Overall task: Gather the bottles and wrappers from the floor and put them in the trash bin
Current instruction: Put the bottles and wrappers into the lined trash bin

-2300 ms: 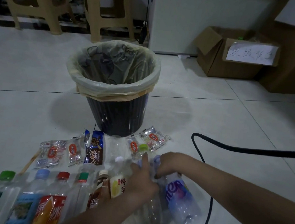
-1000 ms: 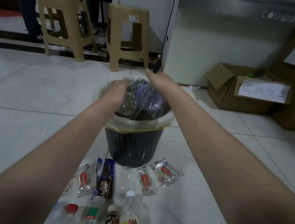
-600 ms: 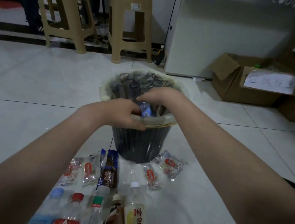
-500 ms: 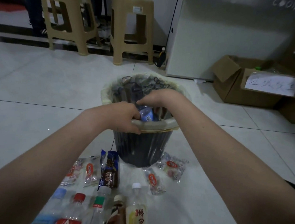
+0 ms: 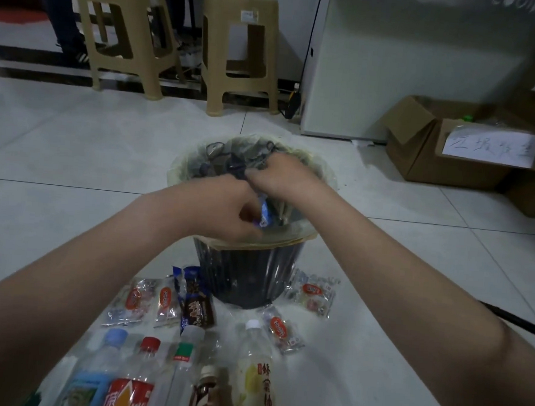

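Both my forearms reach forward over the black ribbed plastic trash bin (image 5: 247, 278). It is lined with a pale translucent bag and stands upright on the grey tiled floor (image 5: 55, 160).

Just inside the bin's near rim shows a small part of a clear plastic bottle with a blue label (image 5: 264, 214). The visible strip runs steeply, upper end away from me and lower end toward the rim. The rest is hidden, so I cannot tell which end bears the cap.

My left hand (image 5: 224, 209) lies knuckles-up over the near rim. Its fingers are curled and meet the blue label; whether they grip the bottle I cannot tell. My right hand (image 5: 282, 175) is farther in, over the bin's mouth, back upward, fingers bent down and leftward. Its fingertips are hidden, so I cannot tell its hold. The two hands are just beside each other.

In front of the bin a row of bottles lies side by side, long axes toward the bin, caps at the far end:
- a light-blue-capped bottle (image 5: 116, 335)
- a red-capped bottle (image 5: 150, 344)
- a green-capped bottle (image 5: 184, 353)
- a brown bottle (image 5: 211, 377)
- a yellow-labelled bottle with a white cap (image 5: 253, 371)

Between this row and the bin lie clear wrappers with orange ovals (image 5: 138, 301) and a dark brown-and-blue wrapper (image 5: 195, 306), the latter lengthwise toward the bin. Two more clear wrappers (image 5: 311, 294) lie at the bin's right foot.
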